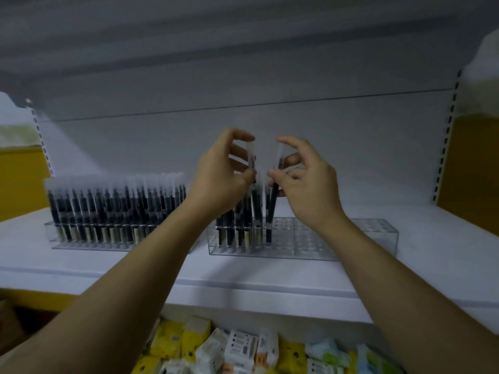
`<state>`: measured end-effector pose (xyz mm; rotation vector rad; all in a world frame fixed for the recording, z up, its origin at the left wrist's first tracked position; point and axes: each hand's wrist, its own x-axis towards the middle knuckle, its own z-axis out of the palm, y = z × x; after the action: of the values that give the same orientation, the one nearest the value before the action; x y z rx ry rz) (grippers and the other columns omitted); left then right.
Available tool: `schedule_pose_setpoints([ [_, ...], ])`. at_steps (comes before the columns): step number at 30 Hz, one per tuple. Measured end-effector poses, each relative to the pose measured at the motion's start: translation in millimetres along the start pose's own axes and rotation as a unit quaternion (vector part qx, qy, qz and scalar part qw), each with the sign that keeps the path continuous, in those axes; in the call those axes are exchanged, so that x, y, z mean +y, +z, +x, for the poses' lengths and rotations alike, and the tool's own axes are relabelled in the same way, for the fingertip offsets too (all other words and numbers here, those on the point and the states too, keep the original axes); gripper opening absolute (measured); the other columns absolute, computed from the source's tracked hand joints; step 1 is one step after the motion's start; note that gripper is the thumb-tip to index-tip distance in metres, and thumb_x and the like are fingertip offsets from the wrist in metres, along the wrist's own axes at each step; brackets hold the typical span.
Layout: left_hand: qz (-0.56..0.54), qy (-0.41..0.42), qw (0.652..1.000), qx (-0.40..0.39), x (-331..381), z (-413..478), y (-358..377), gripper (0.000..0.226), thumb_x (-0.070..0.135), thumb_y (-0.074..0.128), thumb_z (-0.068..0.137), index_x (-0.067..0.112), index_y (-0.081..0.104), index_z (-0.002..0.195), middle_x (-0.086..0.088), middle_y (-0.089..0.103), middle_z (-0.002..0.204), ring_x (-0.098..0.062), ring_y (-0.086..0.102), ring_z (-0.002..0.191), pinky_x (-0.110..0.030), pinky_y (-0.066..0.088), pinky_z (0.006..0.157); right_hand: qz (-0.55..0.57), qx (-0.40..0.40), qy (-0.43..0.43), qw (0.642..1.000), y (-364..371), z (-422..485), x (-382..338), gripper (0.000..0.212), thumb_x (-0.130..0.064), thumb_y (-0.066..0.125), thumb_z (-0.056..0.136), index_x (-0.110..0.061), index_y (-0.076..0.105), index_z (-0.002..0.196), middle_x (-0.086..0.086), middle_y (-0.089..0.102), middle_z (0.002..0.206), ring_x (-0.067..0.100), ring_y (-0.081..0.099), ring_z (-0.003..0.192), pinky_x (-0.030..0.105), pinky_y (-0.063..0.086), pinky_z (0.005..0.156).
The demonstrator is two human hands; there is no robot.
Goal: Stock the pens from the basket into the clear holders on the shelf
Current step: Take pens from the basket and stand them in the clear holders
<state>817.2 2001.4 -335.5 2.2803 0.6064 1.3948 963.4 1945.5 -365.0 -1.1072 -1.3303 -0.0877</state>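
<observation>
Left fingers (243, 136) pinch one pen (251, 157), right fingers (289, 142) another pen (274, 195), at white shelf (405, 268)

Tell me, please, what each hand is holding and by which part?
The left hand pinches a black pen by its upper barrel, near the cap. The right hand pinches a second pen likewise, its lower end in the clear holder.

Bare arms, bare hands
Both my forearms are showing bare along their whole visible length, and my left hand (221, 174) and right hand (307, 182) are going uncovered too.
</observation>
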Motion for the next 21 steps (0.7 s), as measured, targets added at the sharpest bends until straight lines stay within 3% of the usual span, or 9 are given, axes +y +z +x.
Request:
schedule_pose_setpoints([
  [3, 0.029, 0.002, 1.0, 0.008, -2, -2, -3, 0.044, 0.007, 0.068, 0.085, 0.03, 0.046, 0.116, 0.007, 0.064, 0.094, 0.0, 0.062, 0.088, 0.004, 0.041, 0.065, -0.046, -0.037, -0.011, 0.998, 5, -5, 2, 0.048, -0.014, 0.073, 0.083, -0.028, 0.058, 0.126, -0.013, 0.057, 0.088, 0.001, 0.061, 0.072, 0.01, 0.052, 0.065],
  [5, 0.03, -0.003, 1.0, 0.009, 0, -1, -3, 0.043, 0.009, 0.067, 0.086, 0.03, 0.045, 0.116, 0.006, 0.064, 0.095, -0.001, 0.061, 0.089, 0.005, 0.04, 0.062, -0.085, -0.051, -0.025, 0.995, 8, -11, 4, 0.05, -0.015, 0.073, 0.084, -0.029, 0.057, 0.129, -0.007, 0.058, 0.091, 0.005, 0.059, 0.074, 0.013, 0.05, 0.067],
  [10, 0.026, -0.032, 0.999, 0.028, 4, -2, -1, 0.044, 0.009, 0.067, 0.085, 0.032, 0.045, 0.115, 0.009, 0.062, 0.096, -0.01, 0.067, 0.071, -0.023, 0.057, 0.057, -0.154, -0.055, -0.041, 0.986, 6, -24, 7, 0.055, -0.021, 0.065, 0.091, -0.037, 0.045, 0.14, -0.009, 0.053, 0.091, 0.009, 0.056, 0.076, 0.027, 0.053, 0.074],
  [15, 0.059, -0.06, 0.996, 0.025, -5, 3, 2, 0.046, 0.013, 0.067, 0.085, 0.038, 0.042, 0.114, 0.012, 0.062, 0.092, -0.012, 0.067, 0.075, -0.047, 0.058, 0.079, -0.149, -0.104, -0.027, 0.983, 6, -27, 7, 0.057, -0.023, 0.058, 0.095, -0.043, 0.035, 0.143, -0.012, 0.05, 0.088, 0.007, 0.054, 0.07, 0.028, 0.053, 0.072],
  [18, 0.092, -0.034, 0.995, -0.01, -8, 0, 8, 0.047, 0.015, 0.067, 0.083, 0.046, 0.038, 0.106, 0.02, 0.058, 0.092, -0.014, 0.064, 0.084, -0.057, 0.048, 0.092, -0.14, -0.106, 0.006, 0.984, 6, -24, 13, 0.054, -0.023, 0.059, 0.094, -0.043, 0.039, 0.14, -0.009, 0.057, 0.08, 0.01, 0.058, 0.068, 0.032, 0.054, 0.07],
  [21, 0.115, -0.016, 0.993, -0.019, -18, -7, 17, 0.042, 0.015, 0.065, 0.082, 0.035, 0.045, 0.112, 0.016, 0.053, 0.107, -0.019, 0.052, 0.109, -0.053, 0.043, 0.097, -0.148, -0.108, -0.002, 0.983, 7, -30, 16, 0.053, -0.023, 0.058, 0.094, -0.044, 0.04, 0.14, -0.006, 0.06, 0.076, 0.014, 0.06, 0.068, 0.038, 0.056, 0.072],
])
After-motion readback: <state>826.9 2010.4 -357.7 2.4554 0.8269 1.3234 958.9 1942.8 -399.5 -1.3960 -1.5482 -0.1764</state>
